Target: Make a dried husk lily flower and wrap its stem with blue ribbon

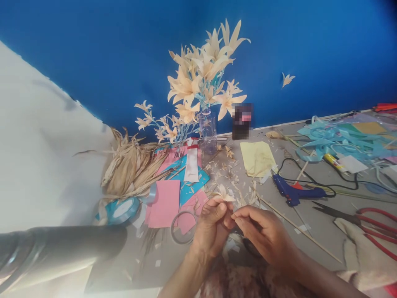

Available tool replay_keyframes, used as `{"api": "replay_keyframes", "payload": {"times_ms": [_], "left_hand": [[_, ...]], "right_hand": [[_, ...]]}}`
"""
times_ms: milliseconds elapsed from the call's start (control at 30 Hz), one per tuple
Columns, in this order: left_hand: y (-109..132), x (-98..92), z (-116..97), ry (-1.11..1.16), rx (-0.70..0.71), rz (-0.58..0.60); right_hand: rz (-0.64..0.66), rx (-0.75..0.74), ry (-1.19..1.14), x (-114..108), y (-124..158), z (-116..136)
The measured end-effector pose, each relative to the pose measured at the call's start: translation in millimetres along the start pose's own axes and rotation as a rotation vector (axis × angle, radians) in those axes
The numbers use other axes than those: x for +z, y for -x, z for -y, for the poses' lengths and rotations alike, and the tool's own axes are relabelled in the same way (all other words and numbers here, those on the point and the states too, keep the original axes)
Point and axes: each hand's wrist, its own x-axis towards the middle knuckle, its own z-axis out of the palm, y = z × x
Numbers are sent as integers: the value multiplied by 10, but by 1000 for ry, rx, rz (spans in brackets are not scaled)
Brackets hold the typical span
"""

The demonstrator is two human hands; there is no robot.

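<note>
Close in front of me, my left hand (214,221) pinches a small cream artificial flower (225,194) near its base, with the petals pointing up and away. My right hand (263,231) meets it from the right, thumb and forefinger pressed together just under the flower. What lies between the right fingertips is too small to make out. Beyond both hands, a clear bottle (208,132) holds a bouquet of larger cream flowers (204,66) on pale blue stems. Scraps of dried husk (223,169) litter the table behind my fingers.
Dried husks (124,169), pink paper (167,200), a blue ribbon roll (122,211) and a tape ring (183,227) lie left. To the right are a blue glue gun (291,190) with its cord, red-handled scissors (356,219), a thin stick (297,225) and turquoise strips (335,136). A blue wall (93,49) stands behind.
</note>
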Motion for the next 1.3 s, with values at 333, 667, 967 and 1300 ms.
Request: {"api": "replay_keyframes", "payload": {"times_ms": [333,667,967,1300], "left_hand": [[1,32,-47,95,-77,-74],[13,11,-26,-35,53,-95],[27,37,0,-47,79,-95],[40,62,24,-30,70,-77]], "right_hand": [[27,106,-1,24,-10,20],[45,136,-9,39,12,15],[44,151,4,33,31,58],[-52,53,151,51,60,43]]}}
